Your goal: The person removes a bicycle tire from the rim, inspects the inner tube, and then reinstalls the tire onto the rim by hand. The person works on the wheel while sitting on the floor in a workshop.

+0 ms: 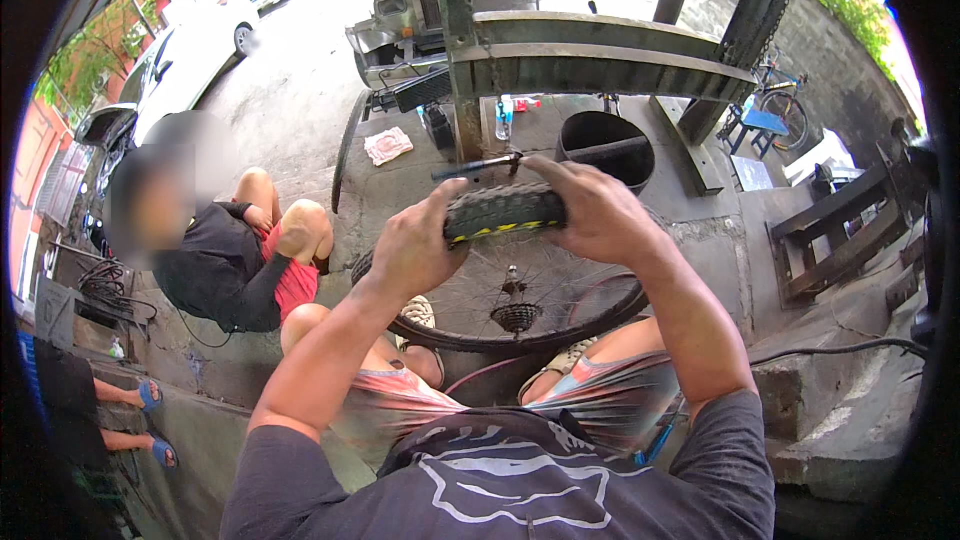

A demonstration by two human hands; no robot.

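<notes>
A bicycle wheel (513, 285) with thin spokes and a dark rear sprocket cluster (515, 317) stands tilted between my knees. Its black knobbly tyre (505, 208) has yellow marks on the sidewall. My left hand (415, 240) grips the upper part of the tyre from the left, thumb pointing up along it. On the other side my right hand (590, 212) is closed round the same tyre, its fingers over the tread. Just beyond the tyre lies a slim tool with a dark handle (475, 167); I cannot make out its kind.
A black bucket (622, 155) stands past my right hand, by a steel frame (600, 75). A person in red shorts (293, 285) sits at the left. Farther off are a clear bottle (504, 118), a crumpled cloth (388, 145), a blue stool (762, 125) and a parked vehicle (410, 20).
</notes>
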